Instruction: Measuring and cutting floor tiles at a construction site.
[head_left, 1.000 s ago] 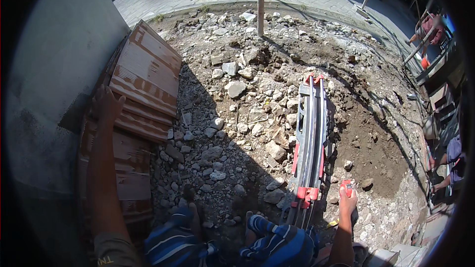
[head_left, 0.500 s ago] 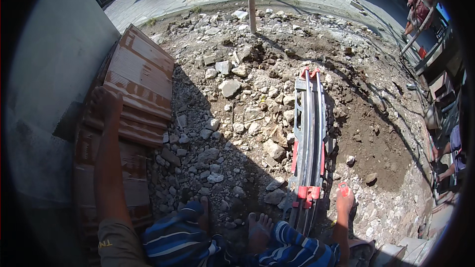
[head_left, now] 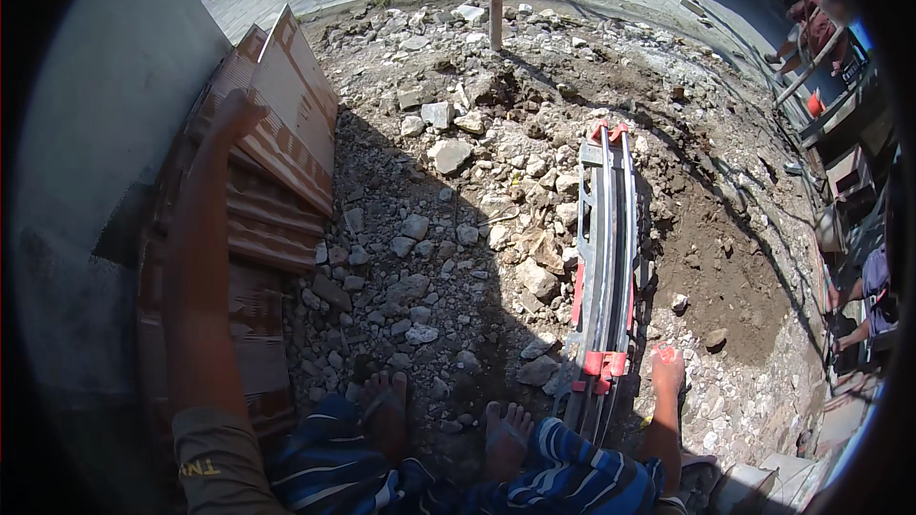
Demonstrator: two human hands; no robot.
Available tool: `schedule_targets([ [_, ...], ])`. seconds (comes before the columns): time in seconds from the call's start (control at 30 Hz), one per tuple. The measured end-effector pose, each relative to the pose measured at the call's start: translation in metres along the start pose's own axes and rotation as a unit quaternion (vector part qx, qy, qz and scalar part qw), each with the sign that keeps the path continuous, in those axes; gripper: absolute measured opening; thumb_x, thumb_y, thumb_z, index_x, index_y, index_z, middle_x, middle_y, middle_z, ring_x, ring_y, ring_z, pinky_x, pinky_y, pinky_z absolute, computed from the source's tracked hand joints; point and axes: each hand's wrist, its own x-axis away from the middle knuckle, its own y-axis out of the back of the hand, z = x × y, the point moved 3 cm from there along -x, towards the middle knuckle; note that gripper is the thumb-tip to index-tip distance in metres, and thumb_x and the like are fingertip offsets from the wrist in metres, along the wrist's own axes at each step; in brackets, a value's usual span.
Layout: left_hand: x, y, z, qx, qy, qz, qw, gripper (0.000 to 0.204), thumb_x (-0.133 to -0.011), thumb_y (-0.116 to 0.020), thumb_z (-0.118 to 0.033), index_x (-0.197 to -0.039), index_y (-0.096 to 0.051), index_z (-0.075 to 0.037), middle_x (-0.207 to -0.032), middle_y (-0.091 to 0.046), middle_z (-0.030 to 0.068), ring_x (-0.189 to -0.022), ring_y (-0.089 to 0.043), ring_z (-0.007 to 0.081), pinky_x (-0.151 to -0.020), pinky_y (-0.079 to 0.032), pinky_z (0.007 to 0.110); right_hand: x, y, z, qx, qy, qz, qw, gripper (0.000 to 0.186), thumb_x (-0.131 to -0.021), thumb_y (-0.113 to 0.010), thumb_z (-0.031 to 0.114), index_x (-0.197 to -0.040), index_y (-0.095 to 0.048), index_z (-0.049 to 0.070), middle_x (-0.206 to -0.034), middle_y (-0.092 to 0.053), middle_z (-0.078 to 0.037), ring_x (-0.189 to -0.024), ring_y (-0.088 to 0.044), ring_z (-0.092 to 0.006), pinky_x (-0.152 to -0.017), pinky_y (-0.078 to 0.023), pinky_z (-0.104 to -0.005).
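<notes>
On the left side of the head view, the person's left hand (head_left: 239, 117) has hold of the edge of a big brown and pale tile (head_left: 303, 124). The hand is blurry, so I cannot tell each finger apart, but they look closed on the tile. That tile tips up at a slant over a stack of tiles (head_left: 277, 216), just beside a gray wall (head_left: 105, 133). On the right, the right hand (head_left: 668, 374) has its fingers closed around a small red thing (head_left: 664, 353). Near that hand, a long tile cutter (head_left: 599, 253) with red parts and shiny rails lies on the stony ground (head_left: 720, 296). Low down, two feet (head_left: 508, 439) are between the tiles and the cutter. Far up, a brown post (head_left: 496, 0) stands in the dirt. At the right edge, another person (head_left: 880, 291) wears a purple-blue top.
</notes>
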Motion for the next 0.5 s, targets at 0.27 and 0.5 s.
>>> schedule_targets([
  [0.27,0.099,-0.011,-0.036,0.032,-0.01,-0.068,0.997,0.039,-0.087,-0.068,-0.03,-0.108,-0.066,0.003,-0.092,-0.069,0.0233,-0.092,-0.067,0.0411,-0.081,-0.049,0.051,-0.018,-0.01,-0.031,0.014,0.009,-0.003,1.0,0.051,-0.08,-0.076,0.03,-0.114,-0.06,-0.005,-0.101,-0.069,-0.021,-0.094,-0.067,-0.0347,-0.088,-0.051,-0.0421],
  [0.5,0.28,-0.058,-0.077,0.276,-0.048,-0.113,0.953,0.031,-0.098,-0.06,-0.02,-0.122,-0.063,0.0,-0.105,-0.07,0.0218,-0.095,-0.069,0.0345,-0.083,-0.053,0.043,0.024,0.014,0.186,-0.228,0.241,0.057,0.942,0.069,-0.093,-0.068,0.037,-0.14,-0.045,-0.008,-0.135,-0.054,-0.025,-0.12,-0.058,-0.0333,-0.104,-0.043,-0.0424],
])
